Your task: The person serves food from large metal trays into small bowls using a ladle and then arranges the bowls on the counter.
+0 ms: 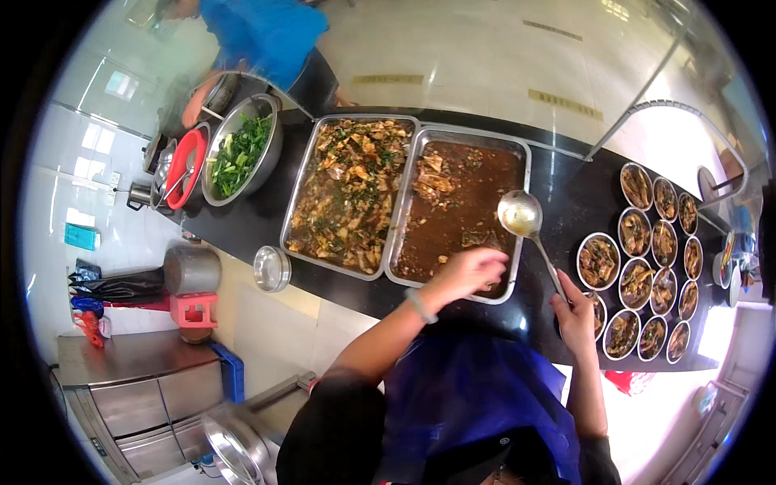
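My right hand (576,316) grips the handle of a metal ladle (520,213). The ladle's round bowl is raised near the right rim of a steel tray of brown sauce (526,159). A pile of cooked pieces (433,176) lies in that tray's far left part. Over its near right part is my left hand (470,271), blurred, with a bracelet at the wrist; whether its fingers hold something cannot be seen. Abutting this tray on the left, a second steel tray (397,253) is full of cooked pieces with chopped greens. Several filled round bowls (598,260) stand in rows on the right.
Stacked metal bowls (272,268) sit at the black counter's (233,225) near edge. Further left are a basin of greens (241,151) and a red basin (187,170). A clear screen on a metal frame (636,100) borders the far side. Beyond it, a person in blue (260,39) reaches toward pots.
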`<state>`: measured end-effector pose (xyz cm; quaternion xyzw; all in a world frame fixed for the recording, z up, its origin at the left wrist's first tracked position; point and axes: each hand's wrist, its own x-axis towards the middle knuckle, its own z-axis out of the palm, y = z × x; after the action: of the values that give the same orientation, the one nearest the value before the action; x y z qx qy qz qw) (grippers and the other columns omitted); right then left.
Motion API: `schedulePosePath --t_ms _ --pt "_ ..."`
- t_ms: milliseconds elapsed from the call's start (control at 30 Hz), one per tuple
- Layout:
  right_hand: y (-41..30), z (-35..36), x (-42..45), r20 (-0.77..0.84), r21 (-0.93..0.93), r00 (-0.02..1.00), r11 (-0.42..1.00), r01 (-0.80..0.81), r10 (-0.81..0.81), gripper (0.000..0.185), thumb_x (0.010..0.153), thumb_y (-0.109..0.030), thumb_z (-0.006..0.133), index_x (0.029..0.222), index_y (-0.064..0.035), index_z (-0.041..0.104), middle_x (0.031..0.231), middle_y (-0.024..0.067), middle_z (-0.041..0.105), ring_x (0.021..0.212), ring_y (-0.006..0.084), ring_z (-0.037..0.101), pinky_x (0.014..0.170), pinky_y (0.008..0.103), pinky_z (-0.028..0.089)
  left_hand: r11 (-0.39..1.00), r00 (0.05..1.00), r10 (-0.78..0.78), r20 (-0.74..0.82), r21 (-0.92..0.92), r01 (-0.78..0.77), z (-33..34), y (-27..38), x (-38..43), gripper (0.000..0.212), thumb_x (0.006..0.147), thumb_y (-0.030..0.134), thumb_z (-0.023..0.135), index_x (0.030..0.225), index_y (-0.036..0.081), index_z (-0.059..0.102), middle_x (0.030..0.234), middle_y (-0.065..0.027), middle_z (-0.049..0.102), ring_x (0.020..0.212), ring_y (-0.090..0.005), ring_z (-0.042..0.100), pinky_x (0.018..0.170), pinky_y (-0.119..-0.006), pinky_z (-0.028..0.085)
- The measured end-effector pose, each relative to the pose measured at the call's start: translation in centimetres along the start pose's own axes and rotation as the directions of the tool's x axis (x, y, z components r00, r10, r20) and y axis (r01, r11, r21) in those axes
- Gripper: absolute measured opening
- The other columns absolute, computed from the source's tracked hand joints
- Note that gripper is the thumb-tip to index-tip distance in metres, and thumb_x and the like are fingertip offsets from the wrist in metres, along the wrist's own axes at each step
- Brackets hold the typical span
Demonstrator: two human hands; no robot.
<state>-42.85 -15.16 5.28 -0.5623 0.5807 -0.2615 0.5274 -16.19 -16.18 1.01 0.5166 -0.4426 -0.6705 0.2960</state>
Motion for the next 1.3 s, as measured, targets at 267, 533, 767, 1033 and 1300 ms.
schedulePosePath --t_ms 267,533,767,1033,1300 --pt "-3.0 11.2 5.9 -0.15 -0.391 0.985 0.92 0.021 -0.086 0.044 0.087 -0.008 0.055 0.13 0.0001 0.057 0.115 0.0274 0.064 0.111 0.0393 0.061 0.093 0.0408 0.048 0.644 0.125 0.572 -0.811 0.538 0.543 -31.6 -11.1 -23.9 0.034 0.085 0.013 0.069 0.118 0.004 0.062 0.115 -0.0161 0.06 0.105 -0.0326 0.059 0.093 -0.041 0.048" --pt "-4.1 19.9 11.0 -0.139 -0.783 0.975 0.622 -0.001 -0.174 0.044 0.093 -0.01 0.049 0.136 -0.0029 0.045 0.098 0.0242 0.064 0.091 0.0418 0.065 0.078 0.0498 0.053 0.533 0.414 0.168 -0.895 0.436 0.725 -40.0 -14.8 -30.2 0.033 0.088 0.02 0.063 0.117 0.005 0.062 0.107 -0.0184 0.064 0.099 -0.0366 0.061 0.086 -0.044 0.05" --pt "-2.8 23.7 6.4 -0.036 -0.503 0.987 0.856 0.12 -0.16 0.043 0.09 -0.013 0.054 0.131 -0.0024 0.056 0.079 0.0212 0.064 0.079 0.0384 0.065 0.072 0.0458 0.05 0.498 0.309 0.305 -0.901 0.427 0.755 -39.9 -14.9 -30.0 0.022 0.083 0.01 0.067 0.105 0.008 0.062 0.1 -0.0118 0.063 0.092 -0.0316 0.063 0.077 -0.043 0.052" --pt "-7.1 24.3 4.2 0.18 0.451 0.885 0.764 -0.462 0.43 0.054 0.088 -0.003 0.054 0.141 -0.0024 0.048 0.069 -0.0042 0.047 0.047 0.0025 0.033 0.039 0.0208 0.024 0.566 0.302 0.307 -0.902 0.429 0.704 -41.9 -17.4 -31.6 0.01 0.079 0.013 0.07 0.086 0.008 0.065 0.077 -0.0098 0.065 0.075 -0.0318 0.065 0.067 -0.044 0.052" --pt "-6.9 22.6 4.6 0.047 0.185 0.931 0.912 -0.365 0.363 0.05 0.088 -0.007 0.052 0.137 -0.0052 0.053 0.067 -0.0081 0.045 0.047 0.0019 0.032 0.04 0.0201 0.023 0.907 0.357 0.041 -0.933 0.184 0.378 -44.9 -17.7 -34.0 0.017 0.08 0.014 0.069 0.078 0.002 0.057 0.066 -0.0001 0.052 0.062 -0.0114 0.046 0.06 -0.028 0.044"
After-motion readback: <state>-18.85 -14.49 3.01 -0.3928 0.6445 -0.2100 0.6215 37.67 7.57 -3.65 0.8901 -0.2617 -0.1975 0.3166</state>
